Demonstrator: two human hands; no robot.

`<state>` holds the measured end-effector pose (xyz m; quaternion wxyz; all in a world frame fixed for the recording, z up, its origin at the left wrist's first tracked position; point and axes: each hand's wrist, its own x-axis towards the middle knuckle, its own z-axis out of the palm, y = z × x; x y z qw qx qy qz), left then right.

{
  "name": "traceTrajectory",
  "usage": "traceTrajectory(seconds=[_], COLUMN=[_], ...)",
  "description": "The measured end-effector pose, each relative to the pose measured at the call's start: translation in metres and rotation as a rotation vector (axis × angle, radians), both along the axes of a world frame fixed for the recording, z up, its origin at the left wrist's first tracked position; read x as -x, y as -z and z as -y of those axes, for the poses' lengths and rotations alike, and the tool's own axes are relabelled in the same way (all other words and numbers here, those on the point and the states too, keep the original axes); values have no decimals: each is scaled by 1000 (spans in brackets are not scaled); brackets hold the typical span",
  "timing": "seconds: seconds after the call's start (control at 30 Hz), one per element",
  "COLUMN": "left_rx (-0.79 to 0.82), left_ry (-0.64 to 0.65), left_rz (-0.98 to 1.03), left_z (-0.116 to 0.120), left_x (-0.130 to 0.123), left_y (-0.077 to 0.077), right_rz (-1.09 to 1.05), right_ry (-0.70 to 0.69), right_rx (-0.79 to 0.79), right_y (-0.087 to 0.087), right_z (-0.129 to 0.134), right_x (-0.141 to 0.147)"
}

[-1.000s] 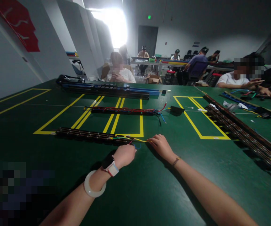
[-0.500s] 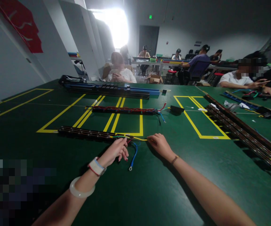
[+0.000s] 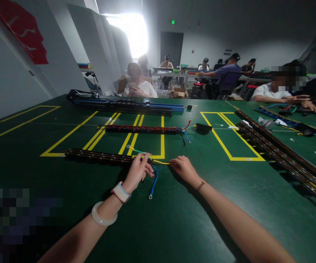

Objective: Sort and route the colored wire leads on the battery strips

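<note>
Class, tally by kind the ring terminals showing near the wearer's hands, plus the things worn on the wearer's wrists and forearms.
Ring terminals: 2 (one on the green wire, one on the blue wire)
Wrist strap: 1
White bangle: 1
Thin bracelet: 1
Total: 5

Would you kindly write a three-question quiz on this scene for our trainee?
1. Which colour of wire do the fingers of the right hand pinch: a) red, b) blue, or c) yellow?
2. True or false: the blue wire ends in a ring terminal.
3. Fill the gap: the white bangle is worn on the person's ____ arm.

Key: 1. c, the yellow wire. 2. True. 3. Left.
</note>
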<state>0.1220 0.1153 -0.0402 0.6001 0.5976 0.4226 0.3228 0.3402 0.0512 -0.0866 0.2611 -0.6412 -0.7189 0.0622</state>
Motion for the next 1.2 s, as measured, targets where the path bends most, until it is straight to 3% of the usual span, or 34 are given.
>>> traceTrajectory(seconds=[0.07,0.23,0.3,0.37,0.47,0.67,0.83,0.97,1.1,1.2], left_rx=[-194,-859,-985,-1006,-917,-529,-104,66,205,406], left_ry=[118,343,380,383,324,263,339,361,332,325], left_rz=[-158,-666,-783,-817,-807,-847,-610,-390,-162,-19], left_z=[0,8,11,15,21,30,29,24,24,29], left_x=[-4,-15,-18,-19,-13,14,20,11,4,1], left_y=[-2,1,6,9,6,-3,6,11,3,-5], right_rz=[-3,6,10,14,19,33,58,28,0,-28], right_ry=[-4,-5,-3,0,12,11,19,7,-30,-9], right_rx=[0,8,20,31,51,93,188,276,290,303], right_y=[0,2,2,2,-3,-22,-25,-24,-25,-25], right_z=[0,-1,-1,-1,-1,5,5,4,3,4], right_x=[0,-1,-1,-1,-1,9,18,23,30,33])
